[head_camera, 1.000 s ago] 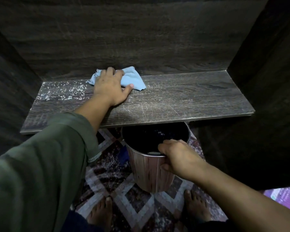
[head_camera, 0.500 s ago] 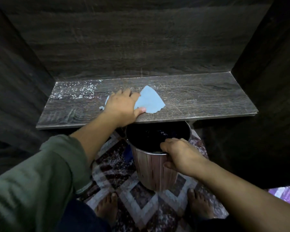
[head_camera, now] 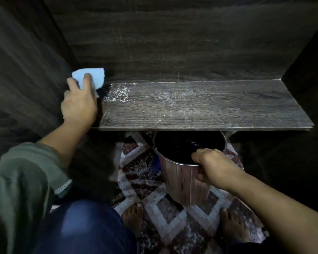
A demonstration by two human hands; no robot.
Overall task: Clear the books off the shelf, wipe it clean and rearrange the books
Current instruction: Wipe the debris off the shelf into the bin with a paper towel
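At the shelf's left end, the left hand (head_camera: 78,105) grips a blue cloth (head_camera: 92,77), which sticks up past the fingertips into the dark wood corner. Just right of that hand, white specks (head_camera: 117,94) dust the shelf (head_camera: 200,110) (thinner streaks run further right). Below the shelf's front edge, the right hand (head_camera: 213,167) is curled tight over the rim of a wood-patterned bin (head_camera: 185,184), held above a patterned rug (head_camera: 141,173).
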